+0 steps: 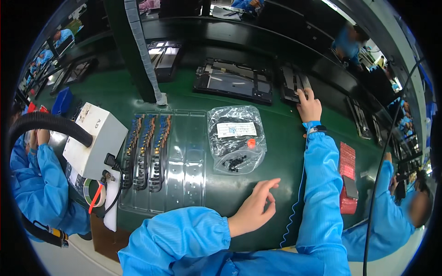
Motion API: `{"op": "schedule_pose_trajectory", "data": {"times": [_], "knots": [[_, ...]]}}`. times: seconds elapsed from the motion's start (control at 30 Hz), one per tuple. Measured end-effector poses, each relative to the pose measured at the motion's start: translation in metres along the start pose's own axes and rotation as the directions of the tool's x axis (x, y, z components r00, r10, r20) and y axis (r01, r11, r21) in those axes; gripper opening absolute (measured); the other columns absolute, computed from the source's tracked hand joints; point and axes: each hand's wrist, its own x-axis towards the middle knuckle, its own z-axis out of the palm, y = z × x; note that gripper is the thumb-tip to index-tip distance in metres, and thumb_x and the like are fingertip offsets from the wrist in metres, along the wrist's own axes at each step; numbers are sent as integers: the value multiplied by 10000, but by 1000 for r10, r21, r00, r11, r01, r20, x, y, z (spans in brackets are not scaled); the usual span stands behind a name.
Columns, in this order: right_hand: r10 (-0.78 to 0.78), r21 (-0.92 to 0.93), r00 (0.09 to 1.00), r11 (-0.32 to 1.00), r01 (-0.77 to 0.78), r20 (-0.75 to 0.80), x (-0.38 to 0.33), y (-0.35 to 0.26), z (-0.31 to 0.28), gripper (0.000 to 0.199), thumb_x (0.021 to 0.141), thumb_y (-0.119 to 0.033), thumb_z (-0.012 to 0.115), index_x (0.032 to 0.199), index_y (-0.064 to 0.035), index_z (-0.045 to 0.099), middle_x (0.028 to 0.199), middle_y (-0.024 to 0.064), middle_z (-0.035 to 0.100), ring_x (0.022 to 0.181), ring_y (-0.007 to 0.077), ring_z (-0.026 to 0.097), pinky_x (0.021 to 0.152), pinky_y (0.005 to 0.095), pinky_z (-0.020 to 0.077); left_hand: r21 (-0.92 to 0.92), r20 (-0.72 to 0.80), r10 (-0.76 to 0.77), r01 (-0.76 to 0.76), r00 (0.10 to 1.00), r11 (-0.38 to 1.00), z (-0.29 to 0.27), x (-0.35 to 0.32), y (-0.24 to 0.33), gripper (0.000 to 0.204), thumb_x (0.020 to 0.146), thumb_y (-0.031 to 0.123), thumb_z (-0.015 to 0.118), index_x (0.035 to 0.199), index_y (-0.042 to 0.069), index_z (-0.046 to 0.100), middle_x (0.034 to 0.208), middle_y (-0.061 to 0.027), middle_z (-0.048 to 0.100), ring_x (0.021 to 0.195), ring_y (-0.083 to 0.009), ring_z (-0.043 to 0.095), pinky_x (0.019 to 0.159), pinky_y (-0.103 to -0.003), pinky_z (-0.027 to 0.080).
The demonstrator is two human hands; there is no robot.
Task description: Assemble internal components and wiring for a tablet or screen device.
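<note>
My right hand [310, 109] reaches far forward, its fingers bent over the near right corner of a dark flat device housing [289, 83] and gripping it. Part of that housing is hidden under the fingers. Above the bench's near side, my left hand [253, 209] is open and holds nothing, its fingers apart and pointing right. Ahead of it lies a clear plastic bag [236, 138] of small black parts, with a white label and an orange round sticker. To the left, a clear plastic tray [186, 172] carries rows of dark flex cables [150, 154] with coloured ends.
Another open device housing [235, 82] lies at the back, by an upright post [133, 55]. At left stand a white box with a black hose [94, 138] and a tape roll [94, 192]. Red bubble wrap [347, 161] lies at right. Co-workers sit on both sides.
</note>
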Motion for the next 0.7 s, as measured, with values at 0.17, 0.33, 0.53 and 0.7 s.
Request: {"op": "schedule_pose_trajectory", "data": {"times": [0.17,0.33,0.53,0.7], "knots": [[216,-7,974,976,-217,-71,-3,3,4,544,604,-114,713,1113,-167,528,1128,28,514,795,237,594,643,333,476,2,1,-15,15,1000,1000,0,-2,4,557,791,-37,484,1307,49,290,1178,-117,377,842,-125,493,730,-241,423],[244,-30,967,970,-243,68,-18,11,9,545,610,-115,719,1118,-166,528,1130,12,542,806,245,606,645,337,486,35,4,42,-42,999,999,4,-4,-2,550,787,-27,486,1299,54,304,1176,-118,382,834,-129,501,700,-237,433],[258,33,966,965,-258,3,-67,-11,-55,551,568,-119,725,1095,-156,567,1109,13,567,764,230,609,638,332,479,44,22,18,-19,1000,999,7,-9,-1,535,780,-36,474,1287,42,319,1156,-107,398,846,-120,489,724,-231,419],[91,15,994,996,-91,-53,-142,-42,-136,531,533,-62,659,1052,-150,590,1051,7,587,679,185,584,586,290,427,294,100,279,-296,955,909,9,-19,5,492,743,-26,500,1222,43,405,1137,-129,422,894,-213,512,747,-297,445]]}}
